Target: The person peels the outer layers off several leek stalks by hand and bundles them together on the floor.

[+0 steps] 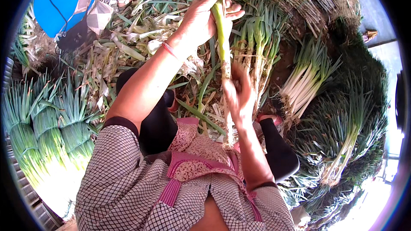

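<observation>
My left hand (204,17) is wrapped around the green upper part of a long leek-like scallion (222,43), which hangs nearly upright before me. Its lower stem is dirty and brownish, and the rooted end reaches down over my pink patterned apron (205,144). Along the lower stem, my right hand (241,94) is blurred with its fingers curled right beside the stalk; whether they grip it is unclear. Behind that hand lies a group of untrimmed scallions (260,45). Peeled leaves and skins (128,48) litter the ground ahead of my knees.
Tied scallion bundles (48,131) stand at left beside a plastic crate (24,179). White-stemmed scallions (303,83) lie at right, near a large heap (340,125). More scallions (308,6) are piled at the far right. Another person in blue (61,3) is at upper left.
</observation>
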{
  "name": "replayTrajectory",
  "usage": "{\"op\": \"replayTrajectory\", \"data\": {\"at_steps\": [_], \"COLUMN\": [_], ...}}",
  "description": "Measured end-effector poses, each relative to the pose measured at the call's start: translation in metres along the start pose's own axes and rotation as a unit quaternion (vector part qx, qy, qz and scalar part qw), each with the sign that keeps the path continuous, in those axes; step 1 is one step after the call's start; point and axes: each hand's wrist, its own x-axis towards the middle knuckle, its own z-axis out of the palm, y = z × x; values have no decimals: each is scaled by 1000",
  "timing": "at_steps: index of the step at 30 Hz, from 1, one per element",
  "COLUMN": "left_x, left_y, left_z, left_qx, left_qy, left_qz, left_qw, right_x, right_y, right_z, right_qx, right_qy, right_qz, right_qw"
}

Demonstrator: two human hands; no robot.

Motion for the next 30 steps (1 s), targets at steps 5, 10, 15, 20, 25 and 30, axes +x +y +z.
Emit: {"op": "replayTrajectory", "data": {"at_steps": [5,10,15,20,25,30], "left_x": [-2,1,6,-5,-36,-40], "left_y": [11,47,25,-20,-59,-61], "left_z": [10,-1,-35,-91,-131,-103], "left_qx": [53,128,89,39,13,290], "left_qy": [41,146,131,333,417,453], "left_qz": [16,34,44,76,49,137], "left_qw": [998,980,986,939,908,832], "right_x": [49,-69,-112,-100,-104,-101], "right_y": [26,100,116,40,-14,-11], "right_z": [22,1,-28,-19,-27,-16], "right_qx": [-38,-360,135,-105,15,-37], "right_qy": [101,-182,-102,-137,-118,-83], "right_qz": [-18,69,246,55,170,82], "right_qw": [994,912,954,984,978,992]}}
